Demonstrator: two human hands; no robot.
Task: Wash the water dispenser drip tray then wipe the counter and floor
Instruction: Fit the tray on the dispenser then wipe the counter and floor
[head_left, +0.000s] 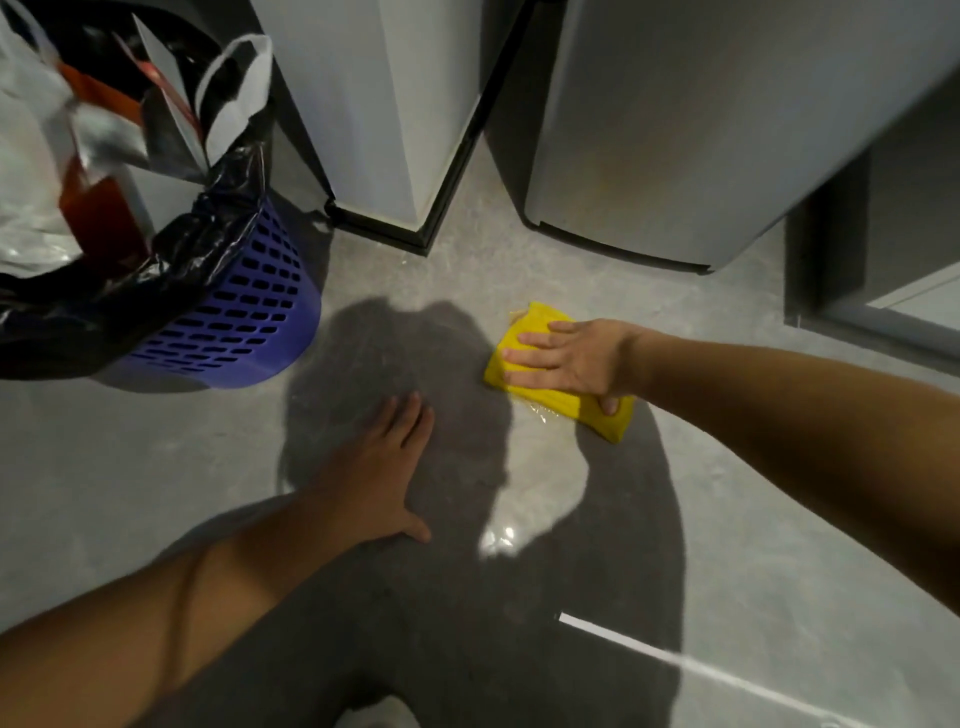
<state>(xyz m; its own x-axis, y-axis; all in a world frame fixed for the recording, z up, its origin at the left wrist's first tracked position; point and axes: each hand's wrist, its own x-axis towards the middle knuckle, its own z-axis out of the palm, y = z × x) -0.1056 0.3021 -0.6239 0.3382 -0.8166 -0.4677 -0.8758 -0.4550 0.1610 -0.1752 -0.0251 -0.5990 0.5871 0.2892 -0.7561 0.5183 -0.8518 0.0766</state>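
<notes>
— Grey polished floor (156, 467) down among the appliances, and that was where the work was: the yellow cloth (527, 332) lay folded on it, just in front of the grey appliance (675, 130).

— And the right hand (571, 358)?

— Spread flat on top of the cloth, fingers straight and a little apart, thumb down at the near edge. It was pressing, not pinching. I'd judge that suited a wiping stroke, since a folded pad under a flat palm soaks up more.

— I saw a wet shine (498, 538) on the floor near the cloth.

— Yes, probably what the cloth was there for. The left hand (384, 462) was planted on bare floor, fingers straight and together, thumb out to the side. My read: it propped the body while the right arm reached forward, nearly straight.

— The drip tray?

— Nowhere in view, and no desk either. A purple basket (249, 312) with a black liner (197, 249) stood off to the left, well apart from the cloth, beside a white cabinet (384, 104).
</notes>
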